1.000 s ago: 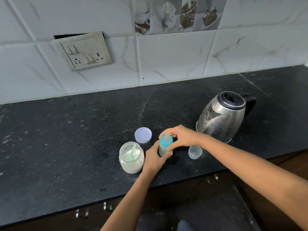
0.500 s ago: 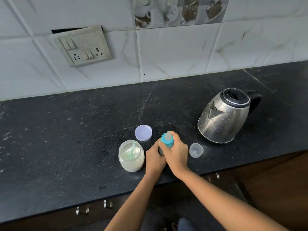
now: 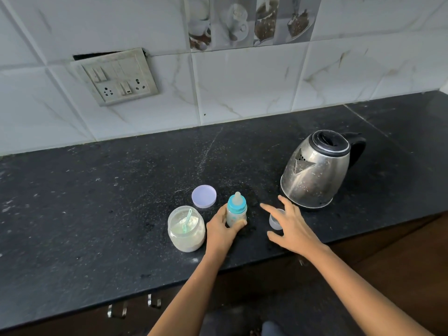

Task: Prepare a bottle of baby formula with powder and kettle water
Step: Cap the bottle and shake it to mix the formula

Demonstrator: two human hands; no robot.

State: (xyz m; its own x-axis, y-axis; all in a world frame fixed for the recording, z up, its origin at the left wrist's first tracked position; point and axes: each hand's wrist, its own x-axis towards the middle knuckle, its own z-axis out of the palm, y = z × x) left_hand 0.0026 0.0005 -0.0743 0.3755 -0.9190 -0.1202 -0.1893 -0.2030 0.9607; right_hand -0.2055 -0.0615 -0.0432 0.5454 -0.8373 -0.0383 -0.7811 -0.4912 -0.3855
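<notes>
A small baby bottle (image 3: 236, 212) with a blue collar and clear teat stands upright on the black counter (image 3: 97, 214). My left hand (image 3: 221, 229) grips its lower body. My right hand (image 3: 292, 226) hovers to the right of the bottle with fingers spread, holding nothing, above a small clear cap (image 3: 275, 221) that it partly hides. To the left of the bottle, an open jar of white powder (image 3: 186, 230) holds a pale green scoop (image 3: 187, 218). The jar's lilac lid (image 3: 204, 196) lies flat behind it. A steel kettle (image 3: 317, 169) stands at the right.
A tiled wall with a switch and socket plate (image 3: 116, 76) rises behind the counter. The counter's front edge runs just below my forearms, with dark cabinet fronts and metal handles (image 3: 117, 311) underneath.
My right hand has let go of the bottle's blue collar and moved right, fingers spread over the clear cap. My left hand still holds the bottle.
</notes>
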